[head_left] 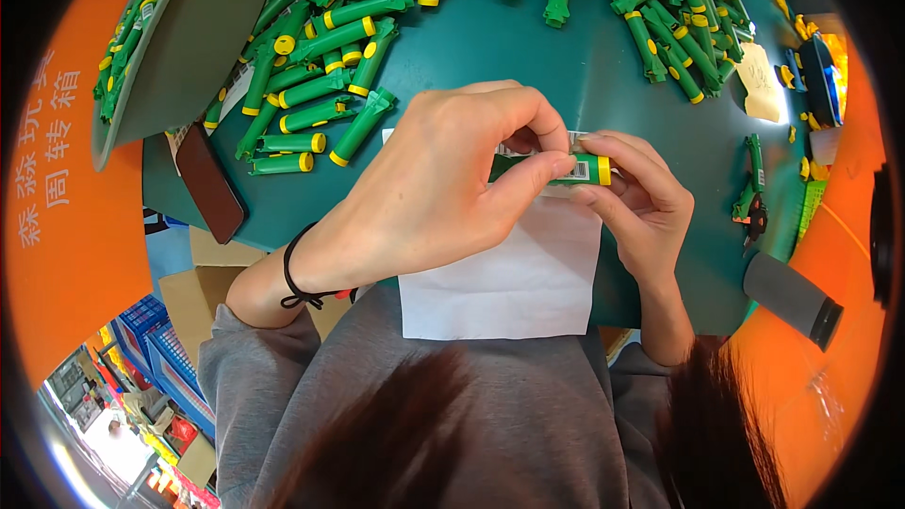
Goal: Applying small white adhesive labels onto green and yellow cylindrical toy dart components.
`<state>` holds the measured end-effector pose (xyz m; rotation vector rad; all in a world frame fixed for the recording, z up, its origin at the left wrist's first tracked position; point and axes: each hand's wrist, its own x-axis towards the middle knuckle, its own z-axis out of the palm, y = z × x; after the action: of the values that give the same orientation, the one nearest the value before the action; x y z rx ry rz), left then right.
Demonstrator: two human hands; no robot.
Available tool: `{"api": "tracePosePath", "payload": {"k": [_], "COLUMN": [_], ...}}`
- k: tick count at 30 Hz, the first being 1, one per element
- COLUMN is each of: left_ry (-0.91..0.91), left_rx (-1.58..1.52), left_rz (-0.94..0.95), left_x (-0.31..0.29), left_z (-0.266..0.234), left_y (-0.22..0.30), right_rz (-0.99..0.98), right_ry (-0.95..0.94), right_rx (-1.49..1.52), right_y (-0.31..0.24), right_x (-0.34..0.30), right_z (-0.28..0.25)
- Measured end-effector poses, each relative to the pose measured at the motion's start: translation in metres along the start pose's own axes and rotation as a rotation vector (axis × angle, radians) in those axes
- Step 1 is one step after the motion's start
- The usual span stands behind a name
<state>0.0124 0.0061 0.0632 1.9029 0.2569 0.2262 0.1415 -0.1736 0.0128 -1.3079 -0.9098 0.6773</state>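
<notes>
Both my hands meet over a green plastic tube (592,181) with a yellow end cap, held nearly level above a white paper sheet (500,278). My left hand (462,165) is closed, its thumb pressing a white barcode sticker (583,171) on the tube's side and its index finger bent beside it. Its palm and fingers hide the tube's far left part. My right hand (650,198) grips the capped end between thumb and fingers. Whether the sticker lies fully flat cannot be made out.
Many similar green tubes (344,36) are heaped across the back of the green table (471,38). A large grey-green tray (212,28) stands at left, near a dark phone-like slab (209,184). At right lie a green part (751,184) and a grey cylinder (790,294).
</notes>
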Motion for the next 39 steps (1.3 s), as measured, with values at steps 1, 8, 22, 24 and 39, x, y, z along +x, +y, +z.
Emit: {"api": "tracePosePath", "payload": {"k": [1, 8, 22, 24, 39], "left_ry": [-0.004, 0.001, -0.125, -0.130, -0.120], "left_rx": [0.006, 0.023, -0.322, -0.304, -0.380], "left_rz": [-0.007, 0.014, -0.050, -0.033, -0.339], "left_x": [0.000, 0.002, 0.009, 0.007, -0.009], "left_z": [0.000, 0.001, 0.029, 0.031, 0.072], "left_y": [0.000, -0.003, -0.054, -0.059, -0.064], "right_rz": [0.000, -0.016, 0.160, 0.072, 0.127], "right_ry": [-0.001, -0.001, 0.132, -0.001, -0.016], "right_rx": [0.001, -0.019, 0.085, -0.016, 0.095], "right_y": [0.000, 0.002, 0.027, 0.033, 0.039], "right_x": [0.000, -0.001, -0.001, 0.002, 0.028], "right_z": [0.000, -0.001, -0.001, -0.011, 0.024]}}
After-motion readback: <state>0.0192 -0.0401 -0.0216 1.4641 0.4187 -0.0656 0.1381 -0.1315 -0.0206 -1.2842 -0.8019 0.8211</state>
